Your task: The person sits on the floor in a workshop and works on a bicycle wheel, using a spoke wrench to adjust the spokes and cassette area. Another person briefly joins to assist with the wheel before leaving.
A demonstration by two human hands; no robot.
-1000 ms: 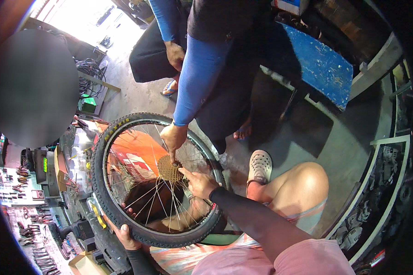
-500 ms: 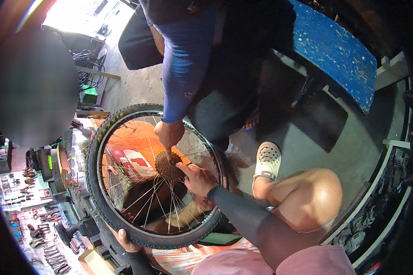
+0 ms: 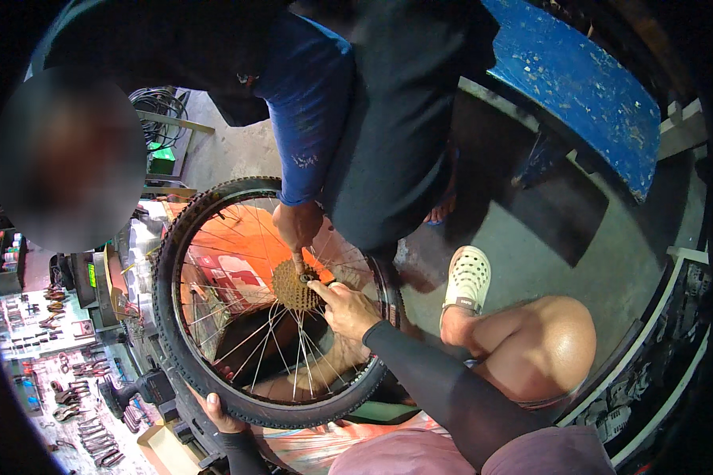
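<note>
A bicycle wheel with a knobby black tyre leans upright before me, its rusty cassette facing up at the hub. At the tyre's lower left edge, my left hand grips the rim, thumb outside and fingertips showing through the spokes. My right hand reaches in over the spokes, index finger stretched to the axle end at the cassette's centre; its other fingers are partly hidden. A co-worker's hand, in a blue sleeve, points down at the same axle from the far side.
Pliers and wrenches lie on a tool board at left, beside a cordless drill and an open cardboard box. Orange material shows behind the wheel. A blue worn bench stands far right; my leg and a pale clog are at right.
The co-worker has leaned further in at the upper left. Both pointing fingers stay at the axle, and my left hand keeps its hold on the tyre. The view has shifted slightly.
</note>
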